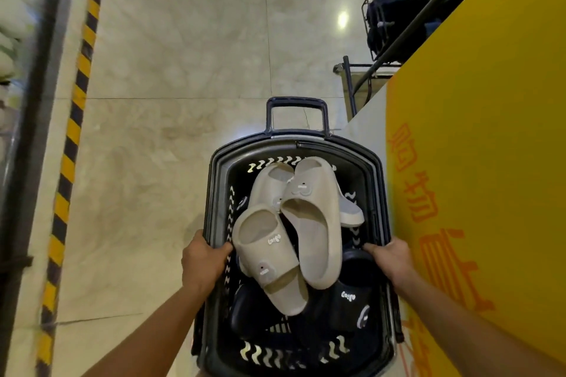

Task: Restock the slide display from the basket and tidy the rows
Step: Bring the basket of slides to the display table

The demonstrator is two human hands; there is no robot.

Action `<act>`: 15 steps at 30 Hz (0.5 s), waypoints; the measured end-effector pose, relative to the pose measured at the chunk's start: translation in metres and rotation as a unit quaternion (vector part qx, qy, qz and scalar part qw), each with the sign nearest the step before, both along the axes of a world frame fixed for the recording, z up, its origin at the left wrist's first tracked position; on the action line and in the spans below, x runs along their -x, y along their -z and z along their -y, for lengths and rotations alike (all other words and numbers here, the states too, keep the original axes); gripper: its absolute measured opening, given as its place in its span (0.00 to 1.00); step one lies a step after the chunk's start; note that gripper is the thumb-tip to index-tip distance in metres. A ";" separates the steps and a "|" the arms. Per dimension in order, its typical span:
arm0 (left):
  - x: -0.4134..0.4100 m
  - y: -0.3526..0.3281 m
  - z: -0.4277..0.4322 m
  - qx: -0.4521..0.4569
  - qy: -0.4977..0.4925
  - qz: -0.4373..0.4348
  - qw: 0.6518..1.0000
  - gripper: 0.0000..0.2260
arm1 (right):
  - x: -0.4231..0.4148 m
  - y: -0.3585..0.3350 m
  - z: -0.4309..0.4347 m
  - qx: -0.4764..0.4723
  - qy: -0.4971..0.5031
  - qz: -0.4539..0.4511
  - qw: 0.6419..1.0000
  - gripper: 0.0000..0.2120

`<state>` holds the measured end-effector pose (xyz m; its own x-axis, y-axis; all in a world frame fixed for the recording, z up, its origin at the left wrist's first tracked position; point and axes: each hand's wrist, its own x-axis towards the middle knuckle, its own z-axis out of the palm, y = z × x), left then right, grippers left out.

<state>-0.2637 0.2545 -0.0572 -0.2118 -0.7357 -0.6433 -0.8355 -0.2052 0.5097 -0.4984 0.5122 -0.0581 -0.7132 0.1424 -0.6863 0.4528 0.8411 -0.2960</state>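
A blurred shelf point(18, 70) runs down the left edge of the frame, perhaps stacked with pale goods. Beside it a black-and-yellow striped strip point(76, 119) borders the tiled floor point(183, 55), which lies open through the upper centre. At lower centre the left hand point(202, 260) curls over the left rim of the dark basket point(214, 193). Inside, several beige slides point(269, 254) lie heaped over dark slides point(346, 303). The right hand point(389, 257) grips the right rim. A yellow panel point(490, 101) walls the right side, close to the basket, and a wire rack point(392, 24) stands at upper right.
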 end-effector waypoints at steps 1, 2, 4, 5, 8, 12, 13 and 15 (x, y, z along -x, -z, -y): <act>0.001 -0.011 0.008 0.005 0.012 0.006 1.000 0.13 | -0.001 -0.012 0.004 -0.004 -0.004 -0.003 1.000 0.13; 0.002 -0.025 0.017 0.008 0.021 0.007 1.000 0.13 | -0.002 -0.027 0.010 -0.009 -0.013 -0.006 1.000 0.13; 0.004 -0.058 0.034 0.013 0.027 0.010 0.999 0.14 | -0.003 -0.064 0.025 -0.014 -0.034 -0.021 0.999 0.13; 0.005 -0.079 0.042 0.014 0.027 0.012 0.999 0.14 | -0.003 -0.086 0.033 -0.012 -0.044 -0.034 0.998 0.13; 0.001 -0.152 0.064 0.020 0.021 0.015 0.999 0.15 | -0.001 -0.161 0.061 0.005 -0.065 -0.057 0.996 0.14; -0.011 -0.267 0.091 0.041 0.005 0.008 0.999 0.18 | 0.001 -0.275 0.099 0.054 -0.074 -0.081 0.992 0.23; -0.013 -0.296 0.099 0.052 0.002 0.012 0.999 0.20 | 0.002 -0.302 0.108 0.061 -0.084 -0.082 0.991 0.24; -0.017 -0.352 0.116 0.069 -0.008 0.016 0.997 0.22 | 0.004 -0.355 0.125 0.080 -0.093 -0.094 0.988 0.22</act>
<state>-0.2469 0.1386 0.2943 -0.1795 -0.8205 -0.5428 -0.8492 -0.1493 0.5066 -0.5020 0.3872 0.2969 -0.8339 -0.1023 -0.5424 0.2191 0.8407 -0.4953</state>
